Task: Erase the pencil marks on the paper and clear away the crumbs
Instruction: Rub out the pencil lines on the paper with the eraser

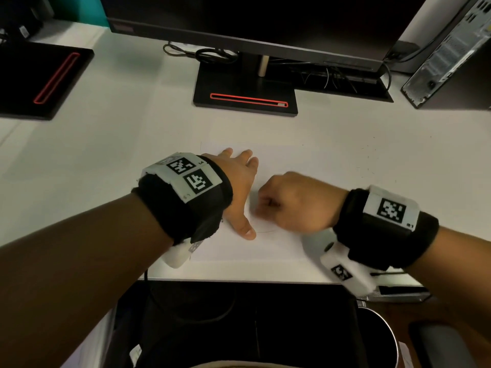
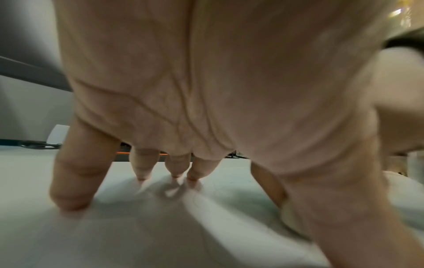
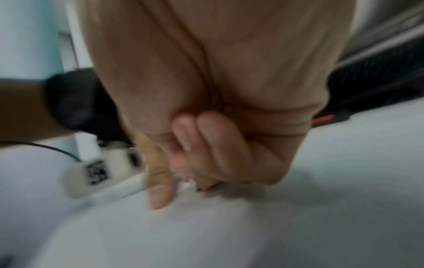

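Note:
A white sheet of paper point(image 1: 279, 160) lies on the white desk in front of me. My left hand point(image 1: 239, 176) lies flat on its left part, fingers spread, and presses it down; the left wrist view shows the fingertips point(image 2: 142, 175) on the sheet. My right hand point(image 1: 289, 203) is curled just to the right of it, low over the paper. Its thumb and fingers point(image 3: 206, 145) pinch a small white eraser point(image 3: 187, 181), mostly hidden and blurred. A faint curved pencil line point(image 1: 265, 231) shows near my left thumb. Dark crumbs point(image 1: 368, 155) speckle the desk to the right.
A monitor's black base point(image 1: 245, 99) with a red slot stands behind the paper, with cables point(image 1: 210, 54) beside it. Another black base point(image 1: 45, 81) sits at far left and a computer tower point(image 1: 451, 54) at far right. The desk's front edge point(image 1: 239, 280) runs just below the paper.

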{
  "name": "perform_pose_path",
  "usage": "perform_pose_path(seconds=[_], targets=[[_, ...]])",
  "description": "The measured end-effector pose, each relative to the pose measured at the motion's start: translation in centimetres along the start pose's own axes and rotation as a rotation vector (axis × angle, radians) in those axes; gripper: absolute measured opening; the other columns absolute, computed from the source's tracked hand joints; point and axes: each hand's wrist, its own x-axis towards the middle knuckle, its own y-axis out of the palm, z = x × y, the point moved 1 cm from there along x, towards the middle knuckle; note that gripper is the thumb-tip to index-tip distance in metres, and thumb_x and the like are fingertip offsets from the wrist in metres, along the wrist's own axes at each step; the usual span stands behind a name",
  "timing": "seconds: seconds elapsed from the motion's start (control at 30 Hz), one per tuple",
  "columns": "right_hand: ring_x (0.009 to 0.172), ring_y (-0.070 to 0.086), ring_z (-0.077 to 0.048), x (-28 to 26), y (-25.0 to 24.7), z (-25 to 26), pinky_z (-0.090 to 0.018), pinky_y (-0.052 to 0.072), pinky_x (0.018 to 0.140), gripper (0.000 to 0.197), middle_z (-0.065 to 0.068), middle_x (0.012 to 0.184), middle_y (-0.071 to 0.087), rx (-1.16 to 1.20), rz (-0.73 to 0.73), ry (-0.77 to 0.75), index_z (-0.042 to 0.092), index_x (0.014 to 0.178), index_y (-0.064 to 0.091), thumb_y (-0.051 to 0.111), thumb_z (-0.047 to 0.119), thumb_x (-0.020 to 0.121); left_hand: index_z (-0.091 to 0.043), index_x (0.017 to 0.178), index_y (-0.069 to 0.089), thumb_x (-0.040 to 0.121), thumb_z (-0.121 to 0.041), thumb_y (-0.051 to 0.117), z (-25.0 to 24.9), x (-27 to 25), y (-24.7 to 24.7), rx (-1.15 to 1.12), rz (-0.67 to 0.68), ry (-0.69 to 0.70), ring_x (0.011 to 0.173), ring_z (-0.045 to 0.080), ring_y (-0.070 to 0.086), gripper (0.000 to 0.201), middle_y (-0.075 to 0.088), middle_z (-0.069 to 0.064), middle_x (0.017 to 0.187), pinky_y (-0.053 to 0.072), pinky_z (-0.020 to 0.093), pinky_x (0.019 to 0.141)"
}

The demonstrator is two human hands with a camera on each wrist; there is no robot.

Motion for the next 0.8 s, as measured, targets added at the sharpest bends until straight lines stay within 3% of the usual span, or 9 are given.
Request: perform_pose_path(seconds=[0.07,0.13,0.2,0.3,0.43,0.6,0.7,0.8], targets=[[0.072,0.061,-0.018,0.1,-0.1,0.0,-0.034,0.052,0.073,0.032,-0.001,0.077,0.069,0.006,0.029,-0.004,0.011,0.081,0.068,0.054,0.033,0.098,-0.019,0.159,-0.015,0.060,-0.079,0.076,-0.1,0.0,-0.1,0.002,-0.001,0.002,0.154,0.028,-0.009,0.147,-0.020,-0.005,0.166,0.025,0.055,0.117],[0.082,0.065,-0.020,0.7,-1.5,-1.1,-0.037,0.054,0.081,0.031,-0.001,0.084,0.072,0.015,-0.012,0.093,0.013,0.087,0.072,0.055,0.037,0.098,-0.019,0.158,-0.015,0.059,-0.080,0.076,-0.1,-0.1,0.0,0.002,-0.002,-0.003,0.154,0.027,-0.009,0.148,-0.020,-0.005,0.166,0.025,0.055,0.117],[0.079,0.064,-0.021,0.9,-1.9,-1.4,-0.035,0.052,0.076,0.033,-0.003,0.083,0.071,0.000,-0.044,0.100,0.011,0.084,0.070,0.054,0.035,0.099,-0.020,0.158,-0.016,0.058,-0.081,0.075,0.0,0.0,0.0,0.003,-0.003,-0.005,0.154,0.027,-0.009,0.148,-0.020,-0.005,0.166,0.025,0.055,0.116],[0.065,0.054,-0.016,0.5,-0.4,-0.1,-0.030,0.046,0.066,0.034,-0.004,0.073,0.065,-0.026,0.008,-0.015,0.009,0.077,0.063,0.052,0.032,0.100,-0.020,0.159,-0.015,0.059,-0.080,0.075,0.0,0.0,0.0,-0.009,-0.003,0.005,0.154,0.027,-0.009,0.148,-0.020,-0.005,0.166,0.024,0.053,0.117],[0.079,0.063,-0.021,1.0,-1.8,-1.3,-0.033,0.050,0.072,0.035,-0.004,0.081,0.070,-0.007,-0.039,0.094,0.011,0.082,0.069,0.052,0.035,0.100,-0.020,0.158,-0.015,0.060,-0.080,0.074,-0.1,-0.2,0.0,0.000,-0.008,-0.001,0.154,0.027,-0.009,0.146,-0.020,-0.006,0.166,0.024,0.054,0.118],[0.060,0.050,-0.014,0.5,-0.1,0.2,-0.028,0.042,0.061,0.035,-0.003,0.067,0.060,-0.027,0.010,-0.033,0.011,0.072,0.060,0.052,0.030,0.100,-0.019,0.159,-0.015,0.060,-0.079,0.075,0.0,-0.1,0.0,-0.013,-0.010,0.004,0.154,0.028,-0.009,0.147,-0.019,-0.005,0.166,0.024,0.053,0.118],[0.067,0.054,-0.012,0.4,-1.3,-1.2,-0.025,0.040,0.063,0.035,0.007,0.068,0.060,-0.022,-0.024,0.063,0.021,0.070,0.059,0.054,0.036,0.100,-0.019,0.158,-0.016,0.059,-0.081,0.075,0.1,0.0,0.2,-0.013,-0.014,0.003,0.154,0.027,-0.009,0.148,-0.020,-0.006,0.166,0.024,0.053,0.118],[0.071,0.058,-0.018,-0.1,-1.2,-1.2,-0.029,0.043,0.067,0.033,0.001,0.072,0.064,-0.052,-0.044,0.031,0.014,0.074,0.061,0.052,0.032,0.100,-0.023,0.158,-0.017,0.058,-0.081,0.075,0.2,-0.1,0.3,-0.018,-0.029,0.010,0.154,0.027,-0.009,0.147,-0.020,-0.006,0.166,0.023,0.054,0.117]])
